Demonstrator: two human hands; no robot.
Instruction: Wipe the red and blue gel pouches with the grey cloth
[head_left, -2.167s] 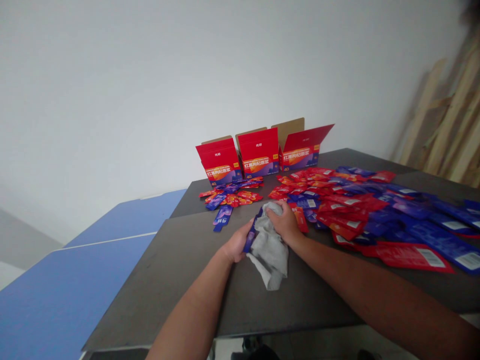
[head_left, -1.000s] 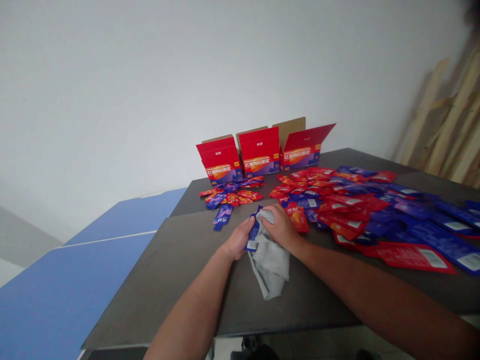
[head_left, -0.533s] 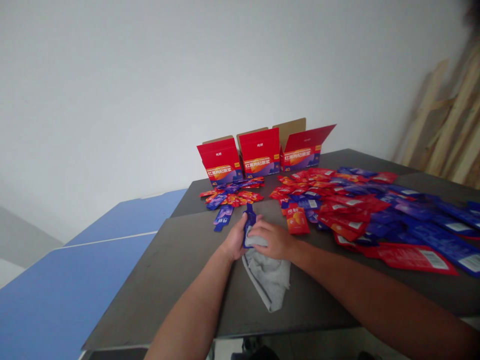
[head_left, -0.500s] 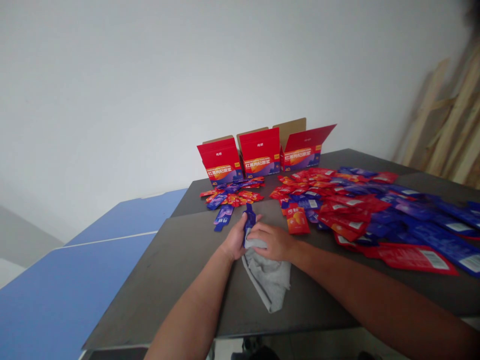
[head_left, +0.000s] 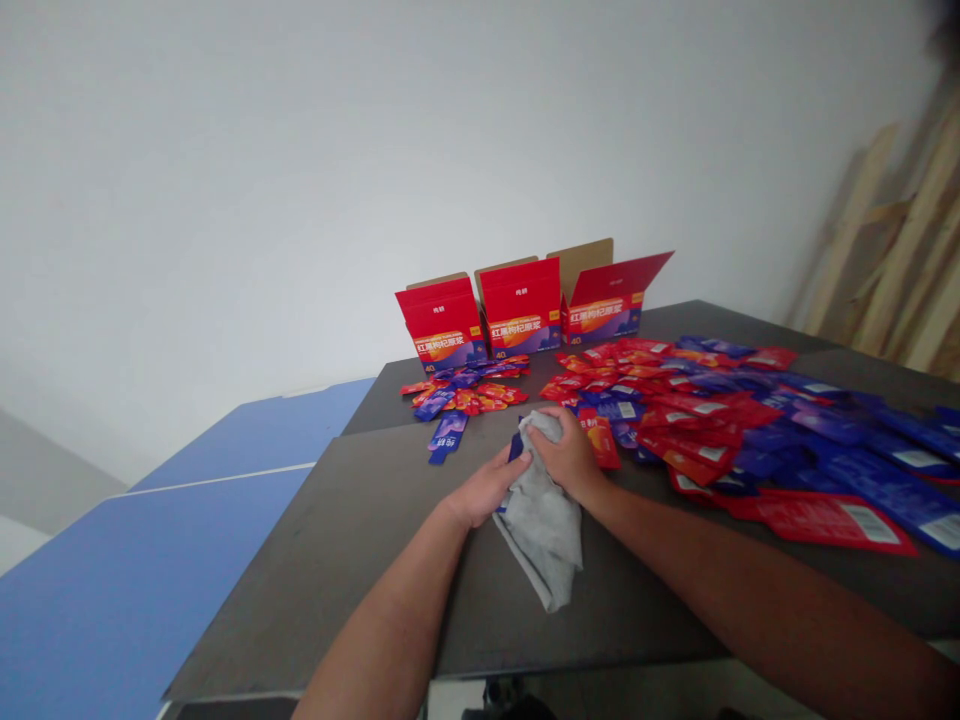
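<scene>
A blue sachet [head_left: 515, 446] is gripped in my left hand [head_left: 484, 488], mostly covered by fingers and cloth. My right hand [head_left: 571, 455] is closed on a grey cloth [head_left: 544, 530], pressing it over the sachet's upper end. The cloth's loose part hangs down toward the near table edge. Just beyond my right hand lies a red sachet [head_left: 606, 445], partly hidden by it. Another blue sachet [head_left: 448, 435] lies flat to the left, at the near side of a small heap of red and blue sachets [head_left: 480, 398].
Three open red boxes [head_left: 523, 305] stand in a row at the back of the dark table [head_left: 360, 560]. A large spread of red and blue sachets [head_left: 712, 420] covers the right side. A blue tabletop [head_left: 195, 540] adjoins on the left; wooden slats [head_left: 900, 260] lean at the right.
My right hand has moved up and slightly right with the cloth, which now covers the sachet's upper end. The sachet has tilted to the right in my left hand.
</scene>
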